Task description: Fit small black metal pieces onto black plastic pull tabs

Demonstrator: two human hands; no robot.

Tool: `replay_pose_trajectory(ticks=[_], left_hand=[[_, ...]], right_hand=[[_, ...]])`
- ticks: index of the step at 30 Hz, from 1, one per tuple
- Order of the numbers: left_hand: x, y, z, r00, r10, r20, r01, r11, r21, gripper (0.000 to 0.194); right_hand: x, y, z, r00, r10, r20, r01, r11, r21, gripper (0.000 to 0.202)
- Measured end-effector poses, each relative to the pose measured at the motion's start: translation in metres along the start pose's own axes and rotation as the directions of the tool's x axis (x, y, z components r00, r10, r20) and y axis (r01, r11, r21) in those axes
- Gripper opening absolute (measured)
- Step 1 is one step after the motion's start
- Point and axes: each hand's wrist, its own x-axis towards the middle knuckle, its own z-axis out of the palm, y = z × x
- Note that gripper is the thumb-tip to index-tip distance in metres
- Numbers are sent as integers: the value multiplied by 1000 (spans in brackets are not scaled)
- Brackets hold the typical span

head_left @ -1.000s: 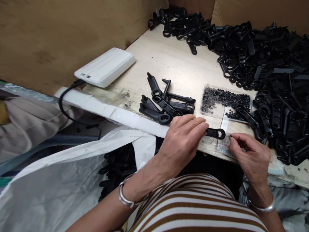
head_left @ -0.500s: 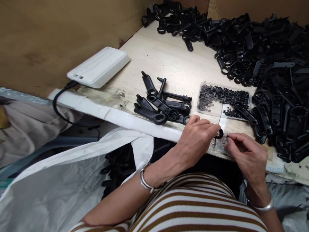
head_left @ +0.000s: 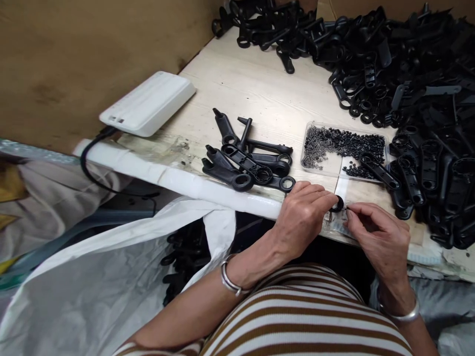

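Both closed — my left hand point(head_left: 303, 218) around a black ringed part point(head_left: 340, 203) | my right hand point(head_left: 384, 241) pinching a tiny piece point(head_left: 346, 208) — just beside it

1. Behind the tray point(head_left: 331, 162), toward the left, the board point(head_left: 237, 79) gives wide passage.
2. Right of the tray, the pile point(head_left: 438, 123) blocks; a loose lever point(head_left: 382, 173) overlaps the tray's corner.
3. Left of the tray, the grouped levers point(head_left: 227, 170) obstruct low passage.
4. Before the tray, left hand point(head_left: 302, 217) and right hand point(head_left: 382, 237) leave hardly any room.
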Motion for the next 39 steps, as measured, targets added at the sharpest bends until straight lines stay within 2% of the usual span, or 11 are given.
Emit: replay_pose_trajectory(ticks=[15,20,25,29,39], left_hand=[[0,1,5,995,62,-73,-59,997,40,28],[0,2,0,998,49,-26,-48,998,43,26],[-5,3,-19,999,44,5,-44,997,71,15],[-11,0,-30,995,10,102,-27,985,170,19],[-11,-4,-27,997,0,81,-12,988,155,14]], right_hand=[[2,-2,3,999,-36,-8,36,999,-17,9],[2,-1,2,1000,-29,-6,29,1000,-12,9],[1,0,0,1000,-6,16,6,1000,0,8],[1,-1,-2,1000,7,13,-7,1000,-14,6],[1,1,-6,1000,-11,18,12,998,-67,7]])
